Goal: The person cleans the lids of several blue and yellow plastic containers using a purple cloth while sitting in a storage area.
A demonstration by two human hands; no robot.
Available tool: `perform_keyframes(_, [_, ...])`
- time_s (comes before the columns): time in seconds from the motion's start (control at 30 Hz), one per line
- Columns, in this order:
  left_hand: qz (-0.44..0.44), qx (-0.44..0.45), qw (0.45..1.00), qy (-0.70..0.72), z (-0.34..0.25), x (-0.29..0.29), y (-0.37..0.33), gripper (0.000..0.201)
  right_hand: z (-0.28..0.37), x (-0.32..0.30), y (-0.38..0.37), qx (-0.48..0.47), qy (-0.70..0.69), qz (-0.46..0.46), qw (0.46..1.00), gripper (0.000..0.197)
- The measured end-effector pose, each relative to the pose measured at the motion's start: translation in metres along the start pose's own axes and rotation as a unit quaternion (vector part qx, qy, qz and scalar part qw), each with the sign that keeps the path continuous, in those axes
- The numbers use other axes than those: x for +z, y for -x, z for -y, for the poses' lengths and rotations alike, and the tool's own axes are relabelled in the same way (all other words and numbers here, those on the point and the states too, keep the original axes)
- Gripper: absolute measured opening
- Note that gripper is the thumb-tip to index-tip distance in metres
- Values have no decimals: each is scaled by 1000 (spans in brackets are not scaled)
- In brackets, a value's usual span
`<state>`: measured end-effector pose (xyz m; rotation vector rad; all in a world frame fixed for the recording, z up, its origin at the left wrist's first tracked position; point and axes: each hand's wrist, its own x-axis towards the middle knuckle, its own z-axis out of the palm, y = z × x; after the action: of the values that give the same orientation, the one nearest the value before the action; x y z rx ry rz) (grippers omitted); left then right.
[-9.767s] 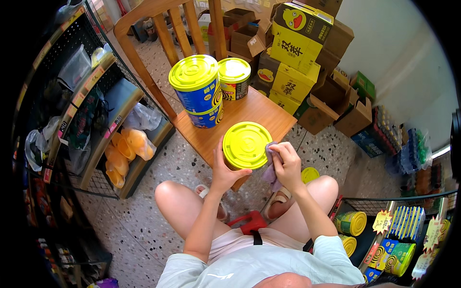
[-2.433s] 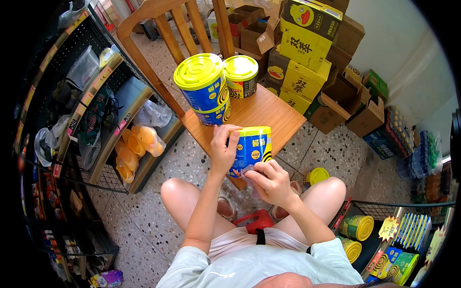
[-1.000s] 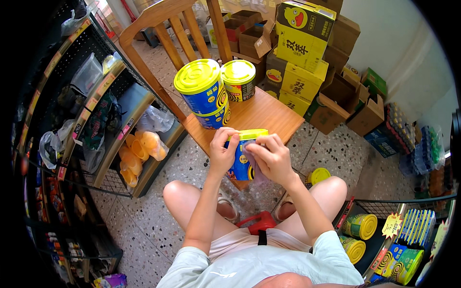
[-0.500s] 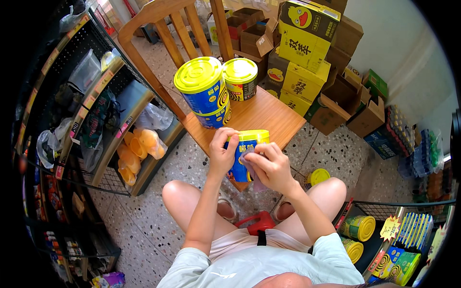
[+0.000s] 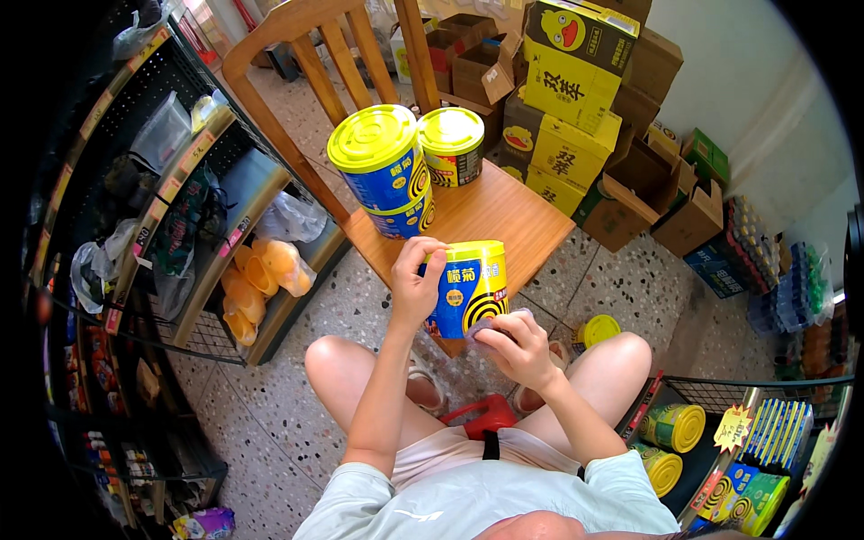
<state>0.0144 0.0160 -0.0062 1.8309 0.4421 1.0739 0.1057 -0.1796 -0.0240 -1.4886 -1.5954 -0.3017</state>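
A blue and yellow tub with a yellow lid is held up in front of the chair seat, its printed side facing me. My left hand grips its left side, with the fingers over the upper edge. At the tub's lower right my right hand is closed on a greyish-purple cloth, pressing it to the surface. On the wooden chair, one similar tub is stacked on another tub. Beside them stands a smaller tub with a darker wrapper.
Beneath my hands, a red plastic object lies between my feet. Another yellow-lidded tub is on the speckled floor near my right knee. Shelves flank me on the left, and a rack with more tubs on the right. Yellow cartons are piled behind the chair.
My right hand has slid the cloth down from the upper middle of the tub to its lower right edge, uncovering the printed front. My left hand keeps its grip.
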Motion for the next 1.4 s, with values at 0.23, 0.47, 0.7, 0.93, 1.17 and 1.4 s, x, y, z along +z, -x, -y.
perform_keyframes(0.23, [-9, -28, 998, 57, 14, -2, 8, 24, -4, 2, 9, -5, 20, -26, 999, 35])
perform_keyframes(0.47, [-23, -89, 980, 177, 23, 7, 18, 21, 7, -7, 3, -33, 40, -15, 999, 32])
perform_keyframes(0.7, [7, -43, 998, 49, -10, 0, 5, 22, 17, -8, -6, -17, 31, 3, 999, 32])
perform_keyframes(0.93, [6, 13, 999, -48, -16, 9, 5, 23, 24, -14, -29, -9, 9, 45, 999, 27])
perform_keyframes(1.17, [39, 26, 998, -44, -24, 14, 5, 20, -3, -14, -71, 10, 65, 7, 998, 20])
perform_keyframes(1.4, [18, 26, 999, -40, -24, 14, 5, 19, -15, -8, -84, 36, 80, -57, 994, 21])
